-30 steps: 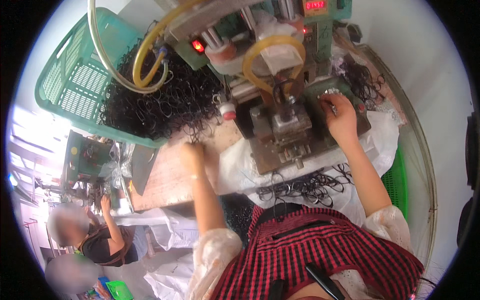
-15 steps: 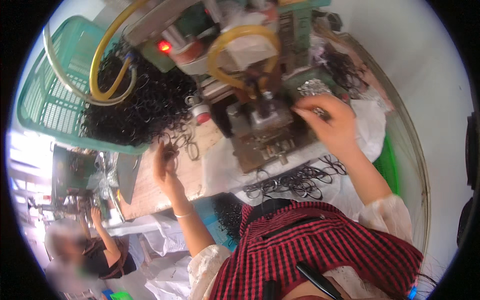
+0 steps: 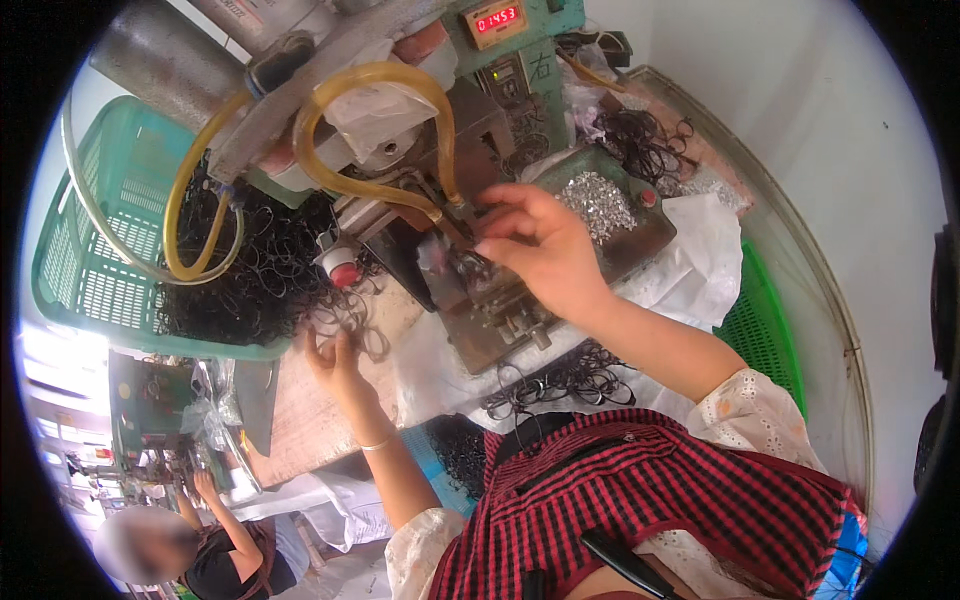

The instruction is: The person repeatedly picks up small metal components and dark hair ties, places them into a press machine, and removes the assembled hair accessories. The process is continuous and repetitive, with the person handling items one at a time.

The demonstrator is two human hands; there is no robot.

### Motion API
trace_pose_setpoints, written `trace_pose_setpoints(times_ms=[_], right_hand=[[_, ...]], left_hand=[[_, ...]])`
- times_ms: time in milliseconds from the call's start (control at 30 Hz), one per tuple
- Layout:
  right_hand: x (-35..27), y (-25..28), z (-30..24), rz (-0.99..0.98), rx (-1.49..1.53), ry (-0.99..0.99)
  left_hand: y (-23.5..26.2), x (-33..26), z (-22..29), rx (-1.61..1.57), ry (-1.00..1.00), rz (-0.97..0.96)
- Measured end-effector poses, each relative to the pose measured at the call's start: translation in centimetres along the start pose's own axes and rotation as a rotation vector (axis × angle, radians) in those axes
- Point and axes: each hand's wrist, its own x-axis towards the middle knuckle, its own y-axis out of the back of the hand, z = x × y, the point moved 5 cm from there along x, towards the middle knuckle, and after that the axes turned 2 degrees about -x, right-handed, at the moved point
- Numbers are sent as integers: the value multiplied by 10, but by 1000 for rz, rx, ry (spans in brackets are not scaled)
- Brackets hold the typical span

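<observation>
My left hand (image 3: 342, 372) is at the near edge of a heap of black loops (image 3: 262, 290), thumb and forefinger apart. A few blurred loops (image 3: 372, 335) lie just beyond its fingertips. My right hand (image 3: 548, 252) reaches over the base of a press machine (image 3: 475, 335), close to the end of a yellow hose (image 3: 440, 130). Its thumb and fingers are drawn together; what is between them is too small to make out. Beyond that wrist, a tray (image 3: 648, 238) holds small silvery metal pieces (image 3: 597, 205). More black loops (image 3: 570, 380) lie in front of the press.
A teal basket (image 3: 105, 240) stands at the left behind the loops. The press carries a red button (image 3: 343, 273) and a lit counter (image 3: 497, 20). A green basket (image 3: 765, 330) sits at the right, below white sheeting (image 3: 700, 235). Another person (image 3: 225, 555) works at the lower left.
My right hand has moved left from beside the metal pieces to the press. My left hand has shifted slightly, its fingers spreading. The view has turned, bringing the counter and tray into sight.
</observation>
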Motion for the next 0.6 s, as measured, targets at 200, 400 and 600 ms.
trace_pose_setpoints(times_ms=[200,400,600], right_hand=[[-28,2,-35,-93,-271,71],[6,103,28,223,-1499,256],[8,122,40,226,-1278,384]], left_hand=[[-42,-42,109,-155,-159,44],[-142,-76,146,143,-551,-307],[-180,-72,133,138,-443,-340]])
